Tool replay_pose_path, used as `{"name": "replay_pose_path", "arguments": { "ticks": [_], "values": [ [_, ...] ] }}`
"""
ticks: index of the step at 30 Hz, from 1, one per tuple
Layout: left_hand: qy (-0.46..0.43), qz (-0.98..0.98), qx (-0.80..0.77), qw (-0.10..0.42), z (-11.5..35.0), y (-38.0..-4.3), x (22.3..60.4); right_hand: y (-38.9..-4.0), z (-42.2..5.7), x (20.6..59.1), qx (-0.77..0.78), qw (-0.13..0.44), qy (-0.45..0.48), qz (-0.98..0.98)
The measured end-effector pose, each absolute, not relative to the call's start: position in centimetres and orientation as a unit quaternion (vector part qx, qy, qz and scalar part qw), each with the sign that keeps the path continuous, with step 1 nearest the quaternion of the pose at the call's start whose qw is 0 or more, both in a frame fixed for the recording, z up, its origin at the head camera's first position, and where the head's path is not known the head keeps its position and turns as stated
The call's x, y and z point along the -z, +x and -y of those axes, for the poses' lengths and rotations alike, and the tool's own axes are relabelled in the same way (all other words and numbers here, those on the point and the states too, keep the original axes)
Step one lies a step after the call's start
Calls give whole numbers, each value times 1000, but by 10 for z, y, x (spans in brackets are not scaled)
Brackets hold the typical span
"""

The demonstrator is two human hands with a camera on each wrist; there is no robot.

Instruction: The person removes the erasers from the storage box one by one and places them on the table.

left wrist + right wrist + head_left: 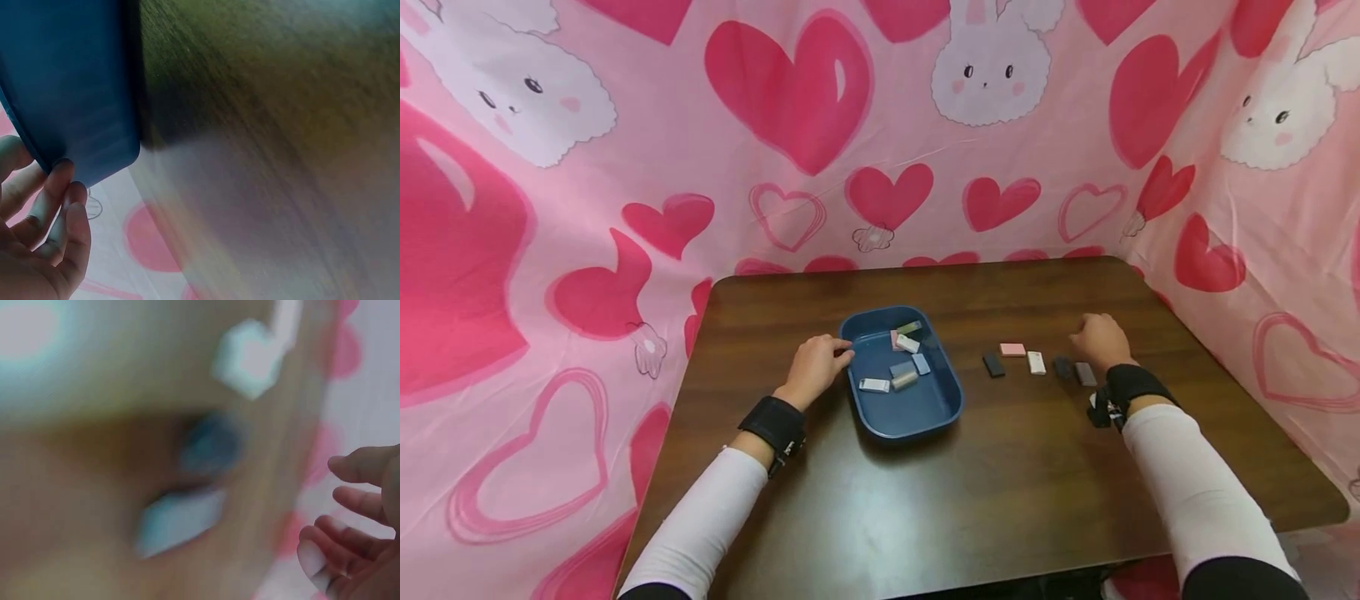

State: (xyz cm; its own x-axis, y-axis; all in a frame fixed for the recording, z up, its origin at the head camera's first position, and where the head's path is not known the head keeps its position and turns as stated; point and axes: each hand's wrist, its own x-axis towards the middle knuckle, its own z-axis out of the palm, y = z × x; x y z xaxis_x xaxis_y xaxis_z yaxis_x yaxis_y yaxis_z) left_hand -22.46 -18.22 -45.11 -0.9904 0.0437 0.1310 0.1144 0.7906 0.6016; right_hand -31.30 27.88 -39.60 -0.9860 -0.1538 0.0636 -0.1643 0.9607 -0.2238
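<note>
A blue tray (951, 408) stands on the table with several small rectangular blocks in it, among them a white block (874, 385) and a light-blue block (921, 363). My left hand (816, 367) pinches the tray's rim at its left side; in the left wrist view its fingers (42, 215) curl at the rim. My right hand (1103, 340) hovers just beyond a grey block (1085, 374) and a dark block (1062, 367). Seen from the right wrist, that hand (362, 525) has loosely bent, spread fingers with nothing between them.
Between tray and right hand lie a black block (993, 365), a pink block (1012, 350) and a white block with small marks (1036, 362). The brown table (1000, 500) meets a pink heart-and-rabbit curtain (820, 225) at its back and sides.
</note>
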Motion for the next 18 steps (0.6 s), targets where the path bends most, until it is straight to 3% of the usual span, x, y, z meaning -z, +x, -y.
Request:
{"name": "replay_pose_path", "arguments": {
  "ticks": [8, 13, 18],
  "values": [
    [-37, 948, 311, 61, 186, -222, 447, -328, -116, 362, -130, 7, 236, 963],
    [-38, 948, 311, 66, 185, -220, 446, -306, -22, 367, -111, -91, 329, 933],
    [-35, 944, 322, 64, 180, -219, 447, -284, 18, 389, -52, -219, 387, 894]
  ]
}}
